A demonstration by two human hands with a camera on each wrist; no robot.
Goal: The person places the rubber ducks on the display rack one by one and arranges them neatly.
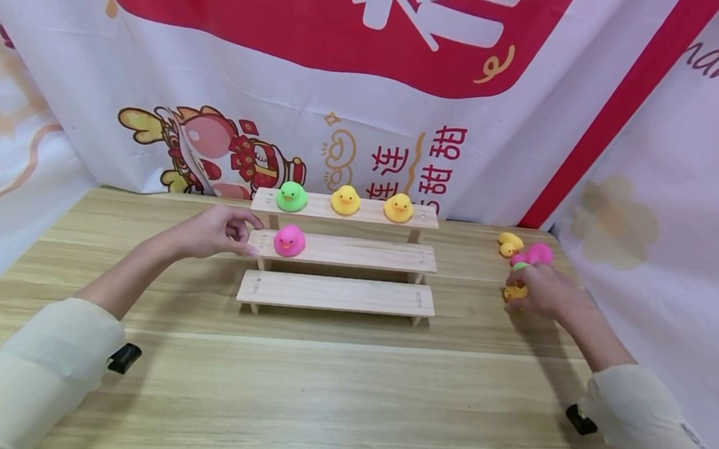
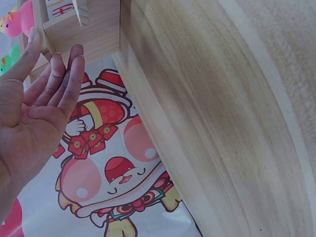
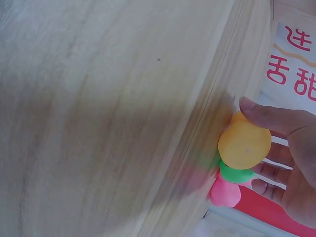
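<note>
A three-tier wooden shelf [image 1: 357, 252] stands on the table, with a green duck [image 1: 292, 197] and two yellow ducks [image 1: 345, 200] on its top tier. The pink duck [image 1: 289, 240] sits at the left of the middle tier. My left hand [image 1: 218, 232] pinches the left end of that tier; in the left wrist view the hand [image 2: 37, 108] has its thumb and fingertips around the shelf's corner [image 2: 47, 42]. At the right, my right hand [image 1: 545, 291] holds a yellow duck [image 1: 514, 293] between thumb and fingers. This duck [image 3: 244, 145] is tipped, its base facing the right wrist camera.
Beyond the right hand lie another yellow duck [image 1: 511, 244], pink ducks [image 1: 540, 254] and a green duck [image 1: 521, 266], partly covered. Printed cloth [image 1: 343, 98] hangs behind the wooden table [image 1: 322, 396] and at both sides. A black object shows beside each sleeve.
</note>
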